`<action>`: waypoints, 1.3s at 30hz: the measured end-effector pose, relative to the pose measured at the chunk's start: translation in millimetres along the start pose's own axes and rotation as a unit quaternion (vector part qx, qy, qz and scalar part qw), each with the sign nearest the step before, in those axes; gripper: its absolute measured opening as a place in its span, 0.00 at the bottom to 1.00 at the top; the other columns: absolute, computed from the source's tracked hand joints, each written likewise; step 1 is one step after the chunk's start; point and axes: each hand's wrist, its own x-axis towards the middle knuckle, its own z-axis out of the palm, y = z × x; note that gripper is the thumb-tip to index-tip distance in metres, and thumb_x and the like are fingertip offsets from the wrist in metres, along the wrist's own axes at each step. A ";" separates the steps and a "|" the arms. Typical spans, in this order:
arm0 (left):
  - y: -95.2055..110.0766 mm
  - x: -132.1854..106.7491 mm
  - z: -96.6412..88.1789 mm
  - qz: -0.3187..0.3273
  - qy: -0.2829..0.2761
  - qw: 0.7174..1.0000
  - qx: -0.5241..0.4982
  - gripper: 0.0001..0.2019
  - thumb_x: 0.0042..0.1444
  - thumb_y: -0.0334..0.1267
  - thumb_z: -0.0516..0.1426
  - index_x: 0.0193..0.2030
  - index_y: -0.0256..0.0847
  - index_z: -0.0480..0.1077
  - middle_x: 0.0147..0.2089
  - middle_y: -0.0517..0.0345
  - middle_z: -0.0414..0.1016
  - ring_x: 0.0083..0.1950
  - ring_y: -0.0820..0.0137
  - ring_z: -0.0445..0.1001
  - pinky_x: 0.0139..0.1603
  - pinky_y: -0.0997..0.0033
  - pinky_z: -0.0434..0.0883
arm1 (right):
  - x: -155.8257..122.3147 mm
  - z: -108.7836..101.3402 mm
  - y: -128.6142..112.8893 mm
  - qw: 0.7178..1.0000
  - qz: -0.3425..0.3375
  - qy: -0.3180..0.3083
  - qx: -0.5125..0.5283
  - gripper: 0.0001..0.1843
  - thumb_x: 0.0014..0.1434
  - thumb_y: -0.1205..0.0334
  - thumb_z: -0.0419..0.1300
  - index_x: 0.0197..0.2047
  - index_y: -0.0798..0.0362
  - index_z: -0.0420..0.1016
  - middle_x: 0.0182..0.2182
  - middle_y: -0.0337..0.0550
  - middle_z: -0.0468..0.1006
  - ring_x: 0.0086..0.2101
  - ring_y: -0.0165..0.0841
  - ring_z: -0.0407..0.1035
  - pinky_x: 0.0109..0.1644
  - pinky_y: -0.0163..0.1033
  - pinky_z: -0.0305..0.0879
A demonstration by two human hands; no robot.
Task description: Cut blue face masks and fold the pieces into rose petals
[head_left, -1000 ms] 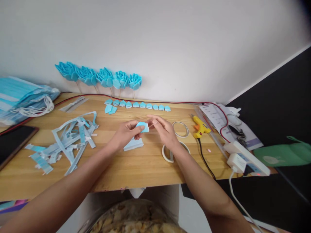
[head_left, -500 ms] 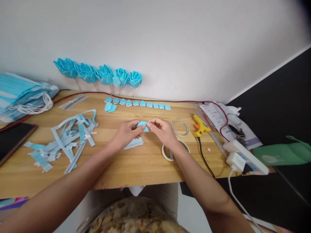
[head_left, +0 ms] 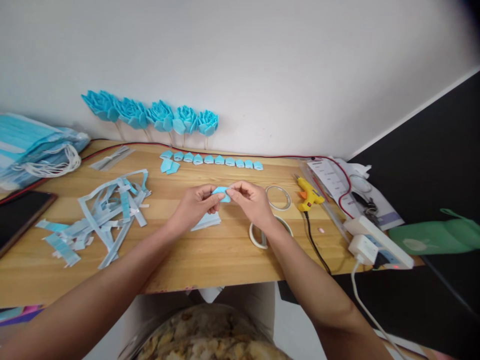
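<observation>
Blue piece (head_left: 220,190) (apparently folded) sits pinched between left fingers (head_left: 212,201) and right fingers (head_left: 236,194).

Legible text: none, sheet (head_left: 323,172) at right, printed lines too small to read, green item (head_left: 446,235), one pale mark (head_left: 418,245), blurred, wording or emblem undetermined

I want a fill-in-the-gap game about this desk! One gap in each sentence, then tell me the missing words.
1. The left hand and right hand pinch a small piece whose color is ____.
2. Along the wall stand ____ paper-like flowers.
3. The glue gun has a body colored ____.
4. The bottle is ____.

Missing words: blue; five; yellow; green.
</observation>
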 end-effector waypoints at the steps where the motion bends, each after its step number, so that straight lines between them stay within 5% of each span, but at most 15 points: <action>1: -0.5 0.3 0.1 -0.001 0.001 1.000 -0.004 0.14 0.52 0.47 0.59 0.24 0.39 0.65 0.21 0.63 0.68 0.23 0.76 0.64 0.27 0.75 0.65 | 0.0 0.2 0.2 1.000 0.000 0.000 0.003 0.11 0.57 0.52 0.62 0.32 0.52 0.75 0.26 0.36 0.74 0.26 0.27 0.65 0.31 0.33 0.60; 10: -0.5 -0.3 -0.2 -0.007 0.040 0.999 -0.023 0.14 0.52 0.45 0.60 0.24 0.39 0.65 0.19 0.64 0.66 0.22 0.77 0.62 0.25 0.77 0.62 | 0.0 0.6 -2.2 0.999 0.005 -0.014 0.044 0.13 0.60 0.51 0.58 0.38 0.52 0.76 0.32 0.39 0.76 0.32 0.30 0.69 0.39 0.35 0.65; 14: 0.2 0.3 -1.0 -0.001 0.059 0.998 -0.023 0.14 0.53 0.46 0.60 0.24 0.39 0.66 0.19 0.64 0.66 0.22 0.77 0.61 0.25 0.77 0.62 | -0.9 -1.8 -5.5 0.998 0.011 -0.053 0.031 0.17 0.63 0.50 0.54 0.30 0.53 0.72 0.27 0.37 0.71 0.31 0.29 0.67 0.39 0.34 0.63; 19: 0.2 0.5 -0.9 0.004 0.071 0.997 -0.018 0.15 0.53 0.47 0.59 0.23 0.39 0.65 0.19 0.65 0.65 0.21 0.77 0.62 0.25 0.77 0.63 | -1.3 0.2 -3.2 0.995 0.032 -0.077 0.048 0.12 0.60 0.53 0.59 0.33 0.53 0.72 0.28 0.36 0.71 0.30 0.27 0.64 0.37 0.33 0.60; 39: -2.4 1.3 0.8 -0.010 0.052 0.998 -0.022 0.13 0.53 0.43 0.59 0.23 0.39 0.64 0.19 0.65 0.66 0.21 0.78 0.62 0.25 0.78 0.63 | -0.6 1.5 -2.9 0.998 0.030 -0.042 0.043 0.11 0.60 0.53 0.58 0.32 0.53 0.70 0.26 0.35 0.69 0.29 0.27 0.63 0.35 0.33 0.59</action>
